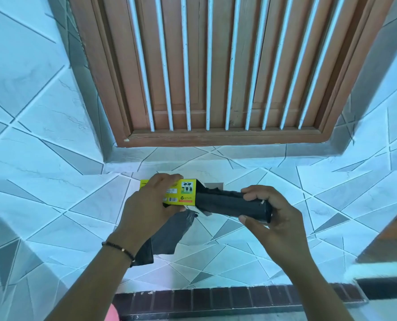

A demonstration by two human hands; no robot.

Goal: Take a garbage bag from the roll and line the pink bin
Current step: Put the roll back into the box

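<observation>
What I can't make out from up here

My left hand (150, 201) covers most of the yellow box (183, 193), and its print is too small to read. My right hand (265, 213) hides the far end of the black roll (227, 203), whose other end sits out of sight inside the box. The loose bag (167, 235) disappears behind my left wrist. A pink shape (113, 313) at the bottom edge is cut off and blurred; I can't tell what it is.
</observation>
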